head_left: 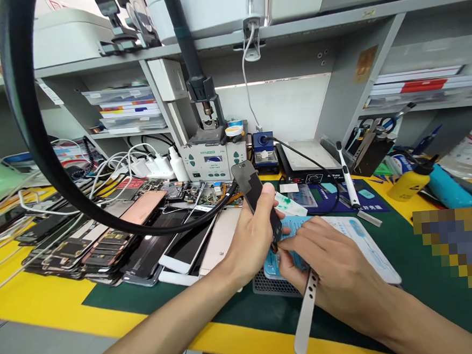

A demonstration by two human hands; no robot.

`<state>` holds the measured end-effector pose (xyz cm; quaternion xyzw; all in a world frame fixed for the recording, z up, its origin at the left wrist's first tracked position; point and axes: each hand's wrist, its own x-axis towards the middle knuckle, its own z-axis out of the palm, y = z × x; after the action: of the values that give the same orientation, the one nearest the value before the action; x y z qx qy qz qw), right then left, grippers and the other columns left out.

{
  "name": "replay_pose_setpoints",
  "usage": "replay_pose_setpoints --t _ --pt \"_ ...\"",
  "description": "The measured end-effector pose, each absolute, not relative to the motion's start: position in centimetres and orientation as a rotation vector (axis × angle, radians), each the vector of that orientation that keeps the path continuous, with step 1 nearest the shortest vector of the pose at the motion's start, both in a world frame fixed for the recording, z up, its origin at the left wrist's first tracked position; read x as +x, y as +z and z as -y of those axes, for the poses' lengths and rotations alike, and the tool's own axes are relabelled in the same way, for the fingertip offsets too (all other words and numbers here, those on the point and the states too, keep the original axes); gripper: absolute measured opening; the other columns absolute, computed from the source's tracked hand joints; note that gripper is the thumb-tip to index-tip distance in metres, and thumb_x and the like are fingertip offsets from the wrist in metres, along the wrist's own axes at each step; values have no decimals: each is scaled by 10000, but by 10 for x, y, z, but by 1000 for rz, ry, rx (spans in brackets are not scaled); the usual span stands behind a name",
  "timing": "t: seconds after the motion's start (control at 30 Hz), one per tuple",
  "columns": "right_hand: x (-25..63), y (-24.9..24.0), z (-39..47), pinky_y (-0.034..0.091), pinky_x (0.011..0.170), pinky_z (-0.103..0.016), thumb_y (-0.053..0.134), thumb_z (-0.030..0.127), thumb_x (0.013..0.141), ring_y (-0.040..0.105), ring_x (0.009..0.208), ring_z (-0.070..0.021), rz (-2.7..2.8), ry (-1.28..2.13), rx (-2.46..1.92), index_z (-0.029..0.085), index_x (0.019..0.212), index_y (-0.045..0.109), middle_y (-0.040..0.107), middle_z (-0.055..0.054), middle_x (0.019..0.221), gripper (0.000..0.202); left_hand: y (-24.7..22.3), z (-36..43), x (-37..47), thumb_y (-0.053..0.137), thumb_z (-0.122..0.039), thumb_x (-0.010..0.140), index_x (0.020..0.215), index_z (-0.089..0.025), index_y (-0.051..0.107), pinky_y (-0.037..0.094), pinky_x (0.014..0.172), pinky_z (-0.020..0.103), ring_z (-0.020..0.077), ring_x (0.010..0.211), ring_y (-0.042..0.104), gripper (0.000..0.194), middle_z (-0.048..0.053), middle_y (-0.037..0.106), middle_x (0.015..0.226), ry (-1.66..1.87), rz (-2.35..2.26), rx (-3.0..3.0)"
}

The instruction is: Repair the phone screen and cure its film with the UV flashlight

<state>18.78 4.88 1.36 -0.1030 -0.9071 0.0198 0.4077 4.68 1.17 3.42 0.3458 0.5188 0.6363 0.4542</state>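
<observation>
Dark phone panel [247,182], 1 only, tilted, held up over a repair bench in the worker's left hand [250,238], thumb across one face, fingers behind. Right hand [333,259], curled round 1 pale strip [306,326] w/ a row of holes, brings thumb & index together at the panel's lower end; what they pinch there, if anything, I can't tell from where I'm standing. Panel looks thin, light & stiff, prob. slick and apt to crack if bent; best held by its long edges, w/ light pressure. Below the hands: 1 blue-and-white pad [372,240] and 1 perforated mat [274,286], over the green mat [406,254]. At left, 1 black hose [24,105] arcs past 1 gold phone [222,237] marked "mi", 1 white-framed phone [192,242] and stacked phone parts [115,245], too overlapped for an exact no. At right: 1 brush [348,180], 1 yellow bottle [410,182], 1 blue bottle [450,183]. Farther back: 1 hot-air station [213,162] between 1 white bottle [177,166] and 1 small blue unit [264,148], then 1 flat-topped device [310,154]; behind all, grey shelving [310,26] w/ trays & papers
</observation>
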Motion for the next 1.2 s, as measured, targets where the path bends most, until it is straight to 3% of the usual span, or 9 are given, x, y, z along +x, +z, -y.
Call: replay_pose_setpoints --t 0.17,0.3,0.5,0.6,0.7,0.93,1.2 --pt "189 15 -48 353 609 -326 586 8 875 459 610 -151 2285 102 -269 105 803 674 576 -30 658 150 33 -10 45 573 -606 914 960 -206 556 534 763 256 154 777 676 403 -8 596 789 1560 -1247 876" --pt "190 16 -47 357 625 -315 585 22 883 455 617 -142 2270 172 -291 122 805 666 574 -17 666 151 34 -10 44 557 -611 919 928 -195 561 535 686 243 134 684 658 415 -11 597 775 1548 -1200 879" --pt "194 19 -46 348 599 -283 600 52 879 450 614 -132 2239 310 -364 148 879 689 532 12 661 131 42 -11 45 593 -601 897 1140 -200 579 421 450 168 115 666 620 469 16 601 898 1585 -1091 777" --pt "194 19 -45 326 556 -267 591 81 883 422 561 -111 2210 360 -414 175 880 685 440 48 626 133 45 -11 44 573 -584 920 1168 -182 574 550 621 212 139 762 660 473 26 607 917 1623 -1004 726" --pt "194 19 -44 299 513 -261 590 143 903 361 512 -99 2207 437 -539 209 856 676 344 70 606 118 46 -10 43 534 -573 948 1171 -180 584 586 754 268 157 809 685 455 30 623 923 1639 -905 715" --pt "195 32 -39 282 447 -239 572 224 919 355 492 -98 2195 757 -729 240 799 694 330 63 593 171 48 -9 40 536 -560 953 1197 -176 607 602 742 289 179 802 715 460 37 648 906 1650 -794 697" --pt "196 38 -38 308 423 -214 572 244 906 358 494 -107 2178 812 -765 240 770 694 323 56 592 183 50 -9 39 536 -566 950 1180 -188 657 614 749 299 193 798 735 459 44 684 901 1624 -710 682"
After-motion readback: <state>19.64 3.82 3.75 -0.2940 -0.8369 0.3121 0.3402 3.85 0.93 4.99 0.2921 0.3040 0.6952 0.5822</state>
